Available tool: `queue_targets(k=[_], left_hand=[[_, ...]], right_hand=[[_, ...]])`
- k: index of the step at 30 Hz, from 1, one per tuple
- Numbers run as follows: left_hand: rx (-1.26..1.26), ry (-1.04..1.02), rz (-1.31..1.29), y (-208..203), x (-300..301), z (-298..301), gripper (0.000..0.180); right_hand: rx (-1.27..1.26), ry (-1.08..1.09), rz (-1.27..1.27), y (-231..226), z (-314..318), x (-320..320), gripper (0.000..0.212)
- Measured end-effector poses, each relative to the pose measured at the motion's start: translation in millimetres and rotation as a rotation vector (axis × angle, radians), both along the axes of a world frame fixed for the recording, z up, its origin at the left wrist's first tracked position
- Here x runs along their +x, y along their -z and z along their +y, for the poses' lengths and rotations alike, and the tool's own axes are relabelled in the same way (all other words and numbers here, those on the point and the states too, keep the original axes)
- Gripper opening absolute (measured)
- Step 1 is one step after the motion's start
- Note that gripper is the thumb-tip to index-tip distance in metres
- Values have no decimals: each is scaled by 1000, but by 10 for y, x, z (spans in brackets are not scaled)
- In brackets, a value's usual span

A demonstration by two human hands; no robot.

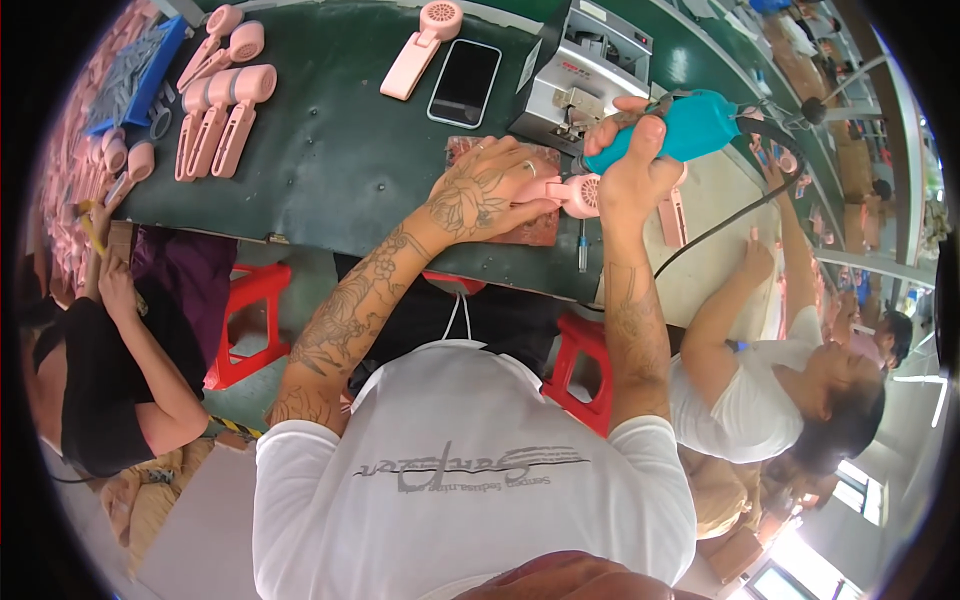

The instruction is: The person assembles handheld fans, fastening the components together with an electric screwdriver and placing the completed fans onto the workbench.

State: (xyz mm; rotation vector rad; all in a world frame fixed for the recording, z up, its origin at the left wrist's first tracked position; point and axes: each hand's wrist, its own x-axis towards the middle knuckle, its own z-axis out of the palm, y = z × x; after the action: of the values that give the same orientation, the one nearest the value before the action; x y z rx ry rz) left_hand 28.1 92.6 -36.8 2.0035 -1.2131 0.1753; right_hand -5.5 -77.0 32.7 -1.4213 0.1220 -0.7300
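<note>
My left hand (485,190) presses a pink handheld fan (580,195) down on a reddish mat (530,232), its fingers closed over the handle. The fan's round grille end sticks out toward my right hand. In my right hand (638,170), a teal electric screwdriver (690,125) is gripped, with its front end pointing left above the fan. Its tip is hidden behind the fingers, so I cannot tell whether it touches the fan. A small screwdriver (583,248) with a blue handle lies at the mat's right edge.
Beyond my hands stand a silver machine (575,85), a phone (465,83) and another pink fan (425,50). Several pink fans (225,110) and a blue tray (145,75) of grey parts sit left. A black cable (735,222) loops right. Co-workers sit on both sides.
</note>
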Motion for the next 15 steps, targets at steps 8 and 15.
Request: queue_targets(k=[8,15], left_hand=[[144,33,163,-15,20,37,48],[209,10,130,-24,0,27,50]], right_hand=[[-23,-74,-3,86,17,-40,37],[12,-88,12,191,32,-47,33]])
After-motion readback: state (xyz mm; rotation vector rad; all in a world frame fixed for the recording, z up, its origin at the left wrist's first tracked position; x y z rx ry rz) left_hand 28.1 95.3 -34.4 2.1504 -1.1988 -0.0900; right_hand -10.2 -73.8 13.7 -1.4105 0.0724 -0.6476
